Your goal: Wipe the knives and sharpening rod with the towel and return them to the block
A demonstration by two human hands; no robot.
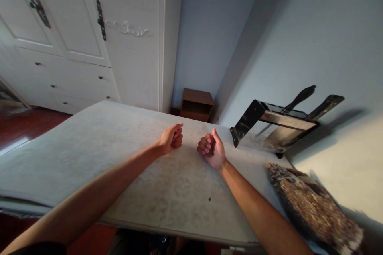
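Observation:
My left hand (172, 139) rests over the pale, mottled tabletop (167, 191) with its fingers curled into a loose fist. Its thumb lies along the top, pointing away from me. Facing it, a short gap to the right, is my right hand (212, 148), also curled, the thumb raised. Nothing shows inside either hand. A small dark spot (210, 199) marks the table below my right hand. Nearest on the right stands a black-ended knife rack (248, 121), holding a dark-handled knife (300, 99) and another handled blade (326, 106).
A brown, rough-textured bundle (314, 207) lies along the table's right edge by the wall (329, 40). Past the far edge stands a low brown wooden cabinet (197, 96). A white wardrobe (134, 67) with dark handles fills the far left. Reddish floor (44, 121) shows beyond the table.

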